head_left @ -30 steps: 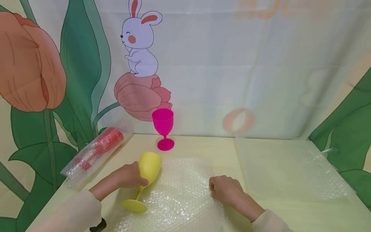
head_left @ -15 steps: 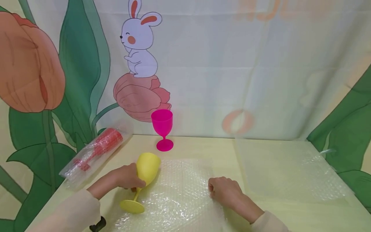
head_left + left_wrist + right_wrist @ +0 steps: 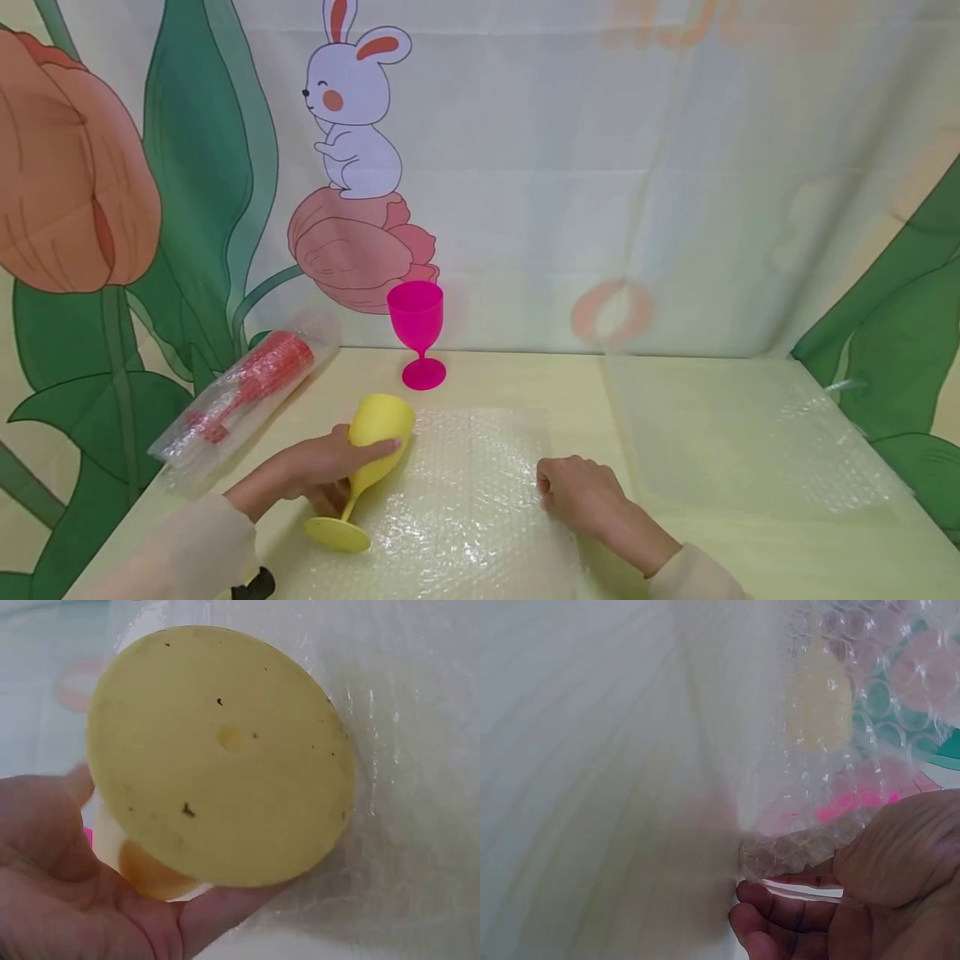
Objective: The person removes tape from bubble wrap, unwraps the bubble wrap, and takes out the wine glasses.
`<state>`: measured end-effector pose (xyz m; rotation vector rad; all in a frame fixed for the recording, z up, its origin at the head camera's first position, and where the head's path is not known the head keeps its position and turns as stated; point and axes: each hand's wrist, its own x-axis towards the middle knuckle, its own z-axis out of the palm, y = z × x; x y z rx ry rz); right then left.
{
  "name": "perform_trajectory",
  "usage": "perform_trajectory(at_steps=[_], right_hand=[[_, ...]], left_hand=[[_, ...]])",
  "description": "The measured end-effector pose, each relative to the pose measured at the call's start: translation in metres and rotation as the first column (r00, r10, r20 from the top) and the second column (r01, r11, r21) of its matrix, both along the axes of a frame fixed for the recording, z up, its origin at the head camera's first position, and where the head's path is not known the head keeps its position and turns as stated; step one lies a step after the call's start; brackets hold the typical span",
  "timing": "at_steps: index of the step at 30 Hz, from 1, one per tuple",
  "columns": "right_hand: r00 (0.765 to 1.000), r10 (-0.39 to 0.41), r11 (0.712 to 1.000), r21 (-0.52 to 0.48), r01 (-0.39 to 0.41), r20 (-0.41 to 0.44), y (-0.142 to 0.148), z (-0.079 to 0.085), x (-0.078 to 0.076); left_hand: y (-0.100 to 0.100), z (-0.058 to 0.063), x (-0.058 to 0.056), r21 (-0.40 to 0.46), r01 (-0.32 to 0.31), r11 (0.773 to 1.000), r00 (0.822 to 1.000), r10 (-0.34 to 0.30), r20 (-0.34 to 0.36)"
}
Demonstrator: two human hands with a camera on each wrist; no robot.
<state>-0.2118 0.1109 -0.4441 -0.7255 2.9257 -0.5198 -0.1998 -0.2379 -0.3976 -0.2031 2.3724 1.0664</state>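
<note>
My left hand (image 3: 318,467) holds a yellow plastic goblet (image 3: 378,421) by the bowl, the thumb lying across its side. Tilted, the goblet leans with its rim away and its foot toward me, over the left part of a bubble wrap sheet (image 3: 480,508). In the left wrist view the underside of its round foot (image 3: 225,772) faces the camera and hides most of the bowl. At the sheet's right edge, my right hand (image 3: 588,496) has curled fingers. The right wrist view shows it pinching the bubble wrap edge (image 3: 802,847) between thumb and fingers.
A magenta goblet (image 3: 416,312) stands upright near the table's back edge. To the left lies a red goblet (image 3: 273,367) wrapped in bubble wrap. Another bubble wrap sheet (image 3: 742,442) lies flat at right. A printed cloth (image 3: 525,167) hangs behind the table.
My left thumb has moved up from the bottom of the yellow goblet's bowl to its side, and the goblet has shifted slightly left. The right hand stays at the sheet's edge.
</note>
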Motion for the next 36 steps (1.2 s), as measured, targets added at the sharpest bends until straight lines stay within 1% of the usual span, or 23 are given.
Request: perform_trajectory(at_steps=[2, 4, 9, 12, 15, 17, 20, 21, 23, 27, 30, 33, 36], right_hand=[[1.000, 0.002, 1.000, -0.006, -0.002, 0.008, 0.000, 0.000, 0.000], [1.000, 0.002, 1.000, -0.010, -0.002, 0.013, 0.001, 0.000, 0.000], [1.000, -0.007, 1.000, -0.001, 0.007, 0.005, 0.000, 0.001, -0.001], [1.000, -0.009, 1.000, 0.006, 0.009, -0.002, 0.000, 0.001, -0.001], [1.000, -0.006, 1.000, 0.004, 0.006, -0.003, -0.001, 0.001, -0.001], [1.000, -0.007, 1.000, 0.002, 0.007, -0.004, -0.001, 0.001, 0.000], [1.000, -0.007, 1.000, -0.002, 0.007, -0.003, 0.000, 0.001, 0.000], [1.000, -0.007, 1.000, -0.004, 0.007, -0.001, 0.000, 0.001, 0.000], [1.000, -0.005, 1.000, -0.005, 0.005, -0.002, 0.000, 0.001, 0.001], [1.000, 0.001, 1.000, -0.011, -0.001, -0.003, 0.000, 0.001, 0.001], [1.000, 0.002, 1.000, -0.013, -0.002, -0.006, 0.000, 0.001, 0.000], [1.000, 0.003, 1.000, -0.009, -0.003, -0.012, 0.000, 0.001, 0.000], [1.000, 0.009, 1.000, -0.008, -0.009, -0.014, 0.000, 0.000, 0.000]], left_hand=[[0.003, 0.000, -0.002, -0.019, -0.017, 1.000, 1.000, 0.017, -0.004], [0.004, 0.000, -0.004, -0.043, -0.027, 0.999, 0.999, 0.026, -0.029], [0.005, 0.001, -0.008, -0.072, -0.054, 0.996, 0.989, 0.043, -0.141], [0.004, 0.001, -0.010, -0.069, -0.073, 0.995, 0.983, 0.060, -0.175], [0.005, 0.004, -0.013, -0.058, -0.098, 0.993, 0.980, 0.086, -0.180], [0.006, 0.006, -0.015, -0.048, -0.102, 0.994, 0.980, 0.092, -0.179], [0.009, 0.010, -0.017, -0.059, -0.110, 0.992, 0.978, 0.098, -0.186], [0.010, 0.012, -0.017, -0.071, -0.111, 0.991, 0.977, 0.096, -0.189], [0.013, 0.014, -0.016, -0.119, -0.112, 0.987, 0.977, 0.088, -0.194], [0.022, 0.017, -0.015, -0.200, -0.116, 0.973, 0.979, 0.079, -0.187], [0.028, 0.016, -0.017, -0.209, -0.129, 0.969, 0.980, 0.092, -0.178], [0.031, 0.011, -0.018, -0.220, -0.159, 0.962, 0.975, 0.119, -0.186], [0.031, 0.004, -0.017, -0.281, -0.182, 0.943, 0.970, 0.124, -0.211]])
